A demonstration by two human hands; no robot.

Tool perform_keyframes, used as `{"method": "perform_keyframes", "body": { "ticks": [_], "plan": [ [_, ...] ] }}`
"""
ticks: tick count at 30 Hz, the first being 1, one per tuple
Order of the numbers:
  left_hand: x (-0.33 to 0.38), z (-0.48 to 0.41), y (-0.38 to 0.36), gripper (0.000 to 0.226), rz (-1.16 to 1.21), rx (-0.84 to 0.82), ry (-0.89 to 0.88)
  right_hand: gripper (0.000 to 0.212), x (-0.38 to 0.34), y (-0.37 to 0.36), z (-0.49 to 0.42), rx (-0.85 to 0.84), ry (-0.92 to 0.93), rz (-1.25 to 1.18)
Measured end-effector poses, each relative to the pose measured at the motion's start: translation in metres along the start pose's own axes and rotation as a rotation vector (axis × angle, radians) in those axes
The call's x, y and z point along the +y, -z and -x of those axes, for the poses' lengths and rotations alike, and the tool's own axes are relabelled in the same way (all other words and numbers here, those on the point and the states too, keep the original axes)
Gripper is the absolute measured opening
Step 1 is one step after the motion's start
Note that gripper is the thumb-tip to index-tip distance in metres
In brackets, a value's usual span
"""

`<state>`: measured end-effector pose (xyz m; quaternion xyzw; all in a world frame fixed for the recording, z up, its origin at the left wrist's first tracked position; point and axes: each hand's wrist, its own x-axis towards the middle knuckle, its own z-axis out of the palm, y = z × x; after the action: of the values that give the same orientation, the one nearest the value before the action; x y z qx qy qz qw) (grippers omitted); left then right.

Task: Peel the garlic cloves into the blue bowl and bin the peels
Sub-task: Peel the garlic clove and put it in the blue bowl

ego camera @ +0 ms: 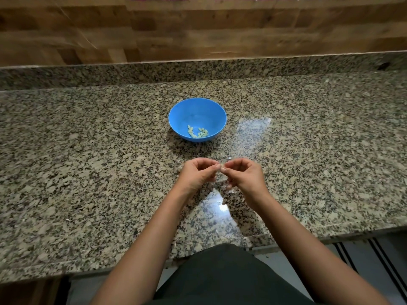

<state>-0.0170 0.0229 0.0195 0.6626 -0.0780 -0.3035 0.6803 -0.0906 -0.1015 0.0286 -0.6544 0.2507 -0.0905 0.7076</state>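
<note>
A blue bowl stands on the granite counter, and several pale peeled garlic cloves lie in its bottom. Closer to me, my left hand and my right hand meet fingertip to fingertip above the counter. Together they pinch a small pale garlic clove, which the fingers mostly hide. Both hands have their fingers curled. I cannot make out loose peels on the speckled stone.
The granite counter runs left and right, with a raised granite lip and a wood-pattern wall behind. Its front edge lies close to my body. Grey floor with dark stripes shows at the lower right.
</note>
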Motion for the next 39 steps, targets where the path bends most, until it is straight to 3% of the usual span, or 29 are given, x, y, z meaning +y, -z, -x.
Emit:
{"method": "perform_keyframes", "body": {
  "ticks": [9,22,31,35,39],
  "plan": [
    [-0.0002,-0.0018,-0.0013,0.003,0.016,-0.001,-0.003,0.011,-0.0037,-0.0018,-0.0006,0.004,0.087,0.182],
    [0.0010,-0.0032,-0.0049,0.004,-0.018,0.068,-0.055,0.007,-0.0027,-0.0080,-0.0001,0.031,0.009,-0.045],
    [-0.0009,-0.0053,-0.0045,0.004,-0.075,0.128,-0.032,0.021,-0.0066,-0.0064,-0.0005,-0.041,-0.100,-0.238],
    [-0.0027,-0.0061,-0.0023,0.014,-0.141,0.114,-0.028,0.026,-0.0054,-0.0040,-0.0008,-0.015,-0.076,-0.133],
    [0.0014,-0.0036,-0.0030,0.005,-0.207,0.039,-0.055,0.025,-0.0049,-0.0042,-0.0022,0.003,-0.001,0.026]
  ]
}}
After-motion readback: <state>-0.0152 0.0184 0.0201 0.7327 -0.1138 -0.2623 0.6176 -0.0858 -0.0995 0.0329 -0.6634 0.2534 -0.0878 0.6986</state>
